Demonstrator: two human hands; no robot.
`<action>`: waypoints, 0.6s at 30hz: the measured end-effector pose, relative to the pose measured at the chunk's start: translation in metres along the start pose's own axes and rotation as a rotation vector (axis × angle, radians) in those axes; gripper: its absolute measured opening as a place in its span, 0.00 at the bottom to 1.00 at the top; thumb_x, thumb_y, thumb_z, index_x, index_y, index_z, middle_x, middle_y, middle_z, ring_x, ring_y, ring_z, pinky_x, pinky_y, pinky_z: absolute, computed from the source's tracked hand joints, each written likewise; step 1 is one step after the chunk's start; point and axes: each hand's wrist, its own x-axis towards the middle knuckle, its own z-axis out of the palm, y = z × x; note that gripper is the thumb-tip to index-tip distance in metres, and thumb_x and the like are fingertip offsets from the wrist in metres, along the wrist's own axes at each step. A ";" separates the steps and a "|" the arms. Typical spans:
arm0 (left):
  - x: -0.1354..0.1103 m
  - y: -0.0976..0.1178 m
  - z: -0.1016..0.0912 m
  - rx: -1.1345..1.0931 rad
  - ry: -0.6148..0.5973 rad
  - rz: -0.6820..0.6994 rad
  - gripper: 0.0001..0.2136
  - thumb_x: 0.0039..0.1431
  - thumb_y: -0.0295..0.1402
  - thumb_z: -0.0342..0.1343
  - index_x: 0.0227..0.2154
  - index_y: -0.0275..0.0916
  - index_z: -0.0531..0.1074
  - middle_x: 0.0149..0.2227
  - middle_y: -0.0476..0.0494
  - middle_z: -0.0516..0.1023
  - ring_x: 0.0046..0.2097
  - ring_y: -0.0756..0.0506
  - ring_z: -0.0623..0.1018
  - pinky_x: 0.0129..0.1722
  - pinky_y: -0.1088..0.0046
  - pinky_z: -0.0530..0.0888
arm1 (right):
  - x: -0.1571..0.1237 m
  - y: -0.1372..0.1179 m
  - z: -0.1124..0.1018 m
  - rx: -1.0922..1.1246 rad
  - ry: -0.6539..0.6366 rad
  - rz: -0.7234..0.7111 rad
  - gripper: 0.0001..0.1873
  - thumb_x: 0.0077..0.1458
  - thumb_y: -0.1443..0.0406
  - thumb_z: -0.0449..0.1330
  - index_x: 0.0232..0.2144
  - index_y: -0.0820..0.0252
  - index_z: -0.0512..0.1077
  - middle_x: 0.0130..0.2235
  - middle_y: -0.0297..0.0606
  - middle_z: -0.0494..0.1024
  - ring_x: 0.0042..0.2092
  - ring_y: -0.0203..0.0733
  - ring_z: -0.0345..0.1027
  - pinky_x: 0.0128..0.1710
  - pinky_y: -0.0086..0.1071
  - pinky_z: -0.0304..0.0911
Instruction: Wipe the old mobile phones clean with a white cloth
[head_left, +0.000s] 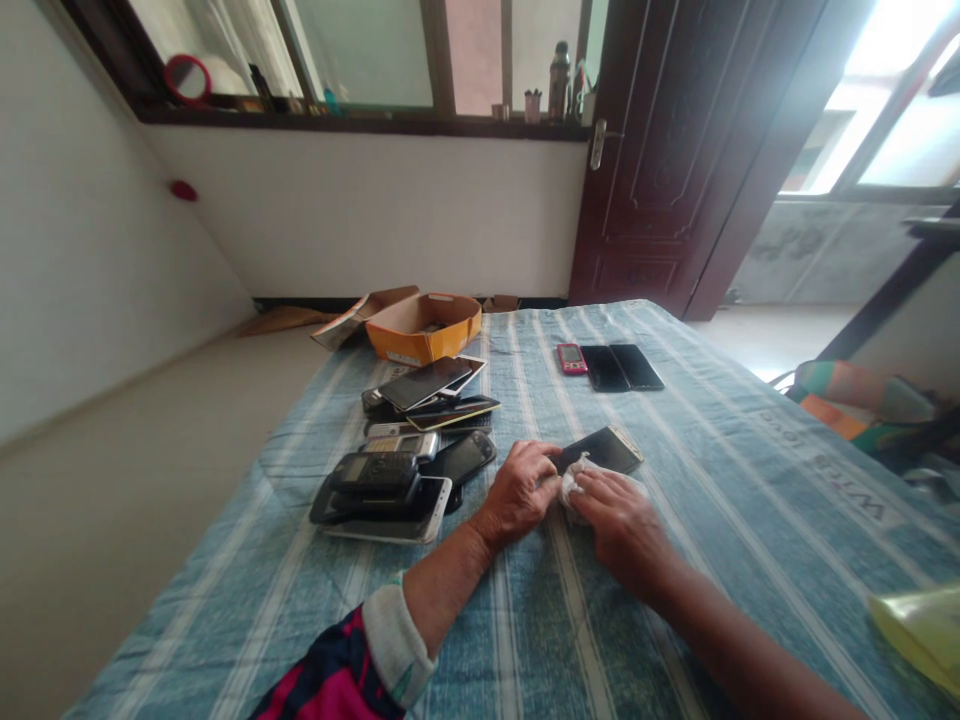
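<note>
Just right of the phone pile (405,450), pinning gold-edged phone (611,446) flat with left hand (517,492), fingers (541,458) curled on its end; right hand (622,520) closed on white cloth (570,484). Best to wipe lightly, steadily.

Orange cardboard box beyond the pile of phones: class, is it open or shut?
Open. The orange cardboard box has no lid on it, its brown inside shows, and a loose brown cardboard piece lies beside it.

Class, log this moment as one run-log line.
left hand holds phone | right hand presses white wad on phone | phone pile left of hands
</note>
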 end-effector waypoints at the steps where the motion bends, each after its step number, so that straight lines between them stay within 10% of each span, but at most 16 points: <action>1: 0.000 -0.001 0.001 0.005 0.025 -0.017 0.05 0.53 0.23 0.56 0.25 0.39 0.73 0.45 0.41 0.78 0.50 0.43 0.73 0.52 0.63 0.70 | 0.000 0.000 0.001 -0.003 -0.002 -0.005 0.15 0.57 0.76 0.49 0.36 0.61 0.74 0.42 0.45 0.78 0.51 0.45 0.69 0.53 0.40 0.63; 18: -0.001 -0.016 0.009 0.045 0.165 -0.176 0.12 0.60 0.26 0.48 0.44 0.36 0.73 0.45 0.38 0.79 0.48 0.44 0.77 0.52 0.65 0.73 | 0.040 0.003 0.030 -0.062 -0.139 0.098 0.14 0.54 0.77 0.53 0.34 0.61 0.76 0.42 0.44 0.79 0.50 0.45 0.70 0.53 0.39 0.63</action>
